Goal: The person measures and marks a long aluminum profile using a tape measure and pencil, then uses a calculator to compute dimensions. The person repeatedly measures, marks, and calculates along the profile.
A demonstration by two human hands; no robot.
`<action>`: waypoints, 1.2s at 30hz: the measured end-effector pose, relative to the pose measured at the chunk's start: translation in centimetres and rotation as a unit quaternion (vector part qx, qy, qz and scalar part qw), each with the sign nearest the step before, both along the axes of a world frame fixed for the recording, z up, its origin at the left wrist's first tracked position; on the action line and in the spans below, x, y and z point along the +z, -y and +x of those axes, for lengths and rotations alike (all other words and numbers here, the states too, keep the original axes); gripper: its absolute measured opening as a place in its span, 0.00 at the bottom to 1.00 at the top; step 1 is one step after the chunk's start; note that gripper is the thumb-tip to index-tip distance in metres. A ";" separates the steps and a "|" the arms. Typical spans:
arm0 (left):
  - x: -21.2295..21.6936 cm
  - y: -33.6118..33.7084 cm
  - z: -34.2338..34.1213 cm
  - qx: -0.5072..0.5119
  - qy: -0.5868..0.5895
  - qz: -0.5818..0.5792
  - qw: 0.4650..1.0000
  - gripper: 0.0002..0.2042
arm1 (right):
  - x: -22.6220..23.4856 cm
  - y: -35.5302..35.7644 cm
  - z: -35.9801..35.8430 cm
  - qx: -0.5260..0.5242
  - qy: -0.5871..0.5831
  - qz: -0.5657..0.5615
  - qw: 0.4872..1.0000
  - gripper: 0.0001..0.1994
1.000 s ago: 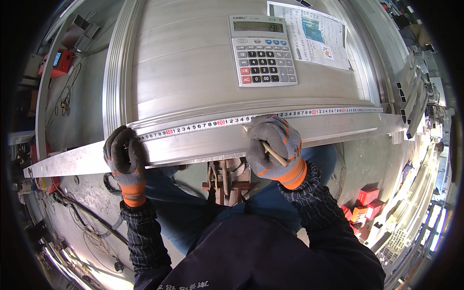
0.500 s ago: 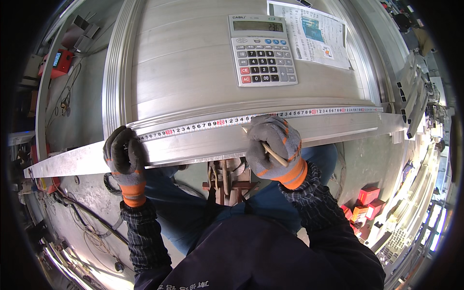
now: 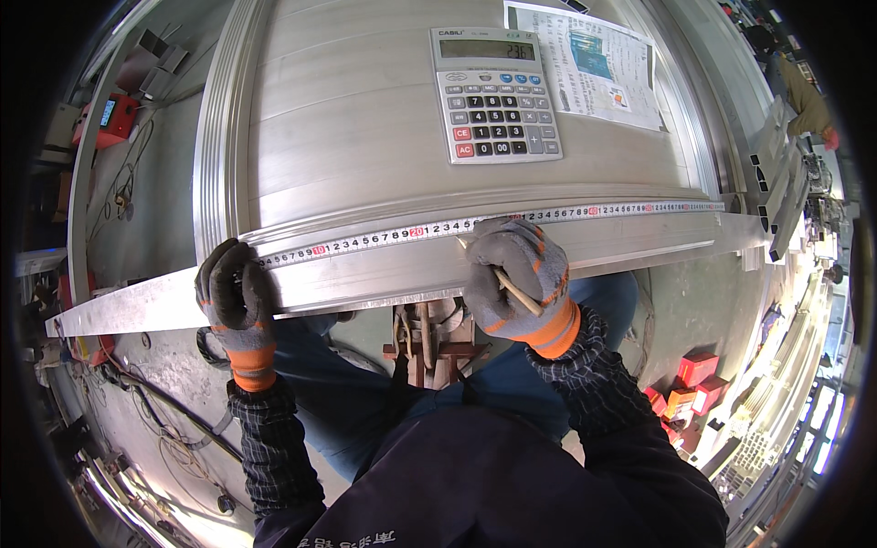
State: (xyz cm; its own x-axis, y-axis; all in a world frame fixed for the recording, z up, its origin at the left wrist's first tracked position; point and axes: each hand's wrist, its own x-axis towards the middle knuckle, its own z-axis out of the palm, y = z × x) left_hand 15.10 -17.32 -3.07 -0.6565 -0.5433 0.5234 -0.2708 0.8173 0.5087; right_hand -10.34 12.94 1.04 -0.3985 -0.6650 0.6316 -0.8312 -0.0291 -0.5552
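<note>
A white steel tape measure [image 3: 384, 235] with black and red marks lies stretched along a long silver metal profile [image 3: 365, 279] in front of me. My left hand [image 3: 236, 292], in a grey and orange glove, curls its fingers over the profile at the tape's left end, pinching the tape there. My gloved right hand [image 3: 519, 279] rests on the profile farther right, its fingers closed round a thin tan pencil [image 3: 518, 292]. The pencil's tip peeks out beside the tape's lower edge; part of the tape passes behind this hand.
Beyond the tape, a grey calculator [image 3: 496, 96] and a printed sheet [image 3: 598, 68] lie on the metal panel [image 3: 338, 110]. Tools hang on a red stand [image 3: 438, 352] between my legs. Red boxes [image 3: 697, 369] sit on the floor at right. Another person [image 3: 804, 100] shows at the far right edge.
Another person has come into view at the upper right edge. Both my hands, the tape and the pencil look almost unmoved.
</note>
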 end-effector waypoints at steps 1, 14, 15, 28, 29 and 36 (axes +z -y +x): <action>0.0 0.0 0.0 -0.001 -0.002 0.003 1.000 0.12 | -0.1 -0.1 -0.1 0.003 0.014 -0.004 1.000 0.19; 0.1 -0.1 -0.2 0.006 -0.001 -0.002 1.000 0.12 | -0.2 -0.8 0.1 0.010 0.077 -0.027 0.997 0.17; 0.2 -0.1 -0.2 0.005 0.001 -0.005 1.000 0.12 | -0.2 -0.9 0.2 0.013 0.084 -0.024 0.996 0.17; 0.4 -0.2 -0.3 0.013 -0.001 0.004 1.000 0.13 | 3.6 -3.9 -1.3 -0.080 0.071 0.001 0.994 0.13; 0.5 -0.2 -0.3 0.014 0.000 0.004 1.000 0.13 | 3.4 -4.2 -1.9 -0.088 0.061 0.006 0.994 0.13; 0.4 -0.1 -0.4 0.010 -0.002 0.000 1.000 0.13 | 4.0 -4.8 -6.3 -0.146 0.023 0.104 0.984 0.14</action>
State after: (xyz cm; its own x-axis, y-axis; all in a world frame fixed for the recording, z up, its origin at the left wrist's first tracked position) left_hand 14.71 -17.19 -2.67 -0.6438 -0.5565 0.5252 -0.2856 0.8115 0.5098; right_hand -16.60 17.71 5.08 -0.6165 -0.6305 0.4715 -0.7614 0.3249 -0.5610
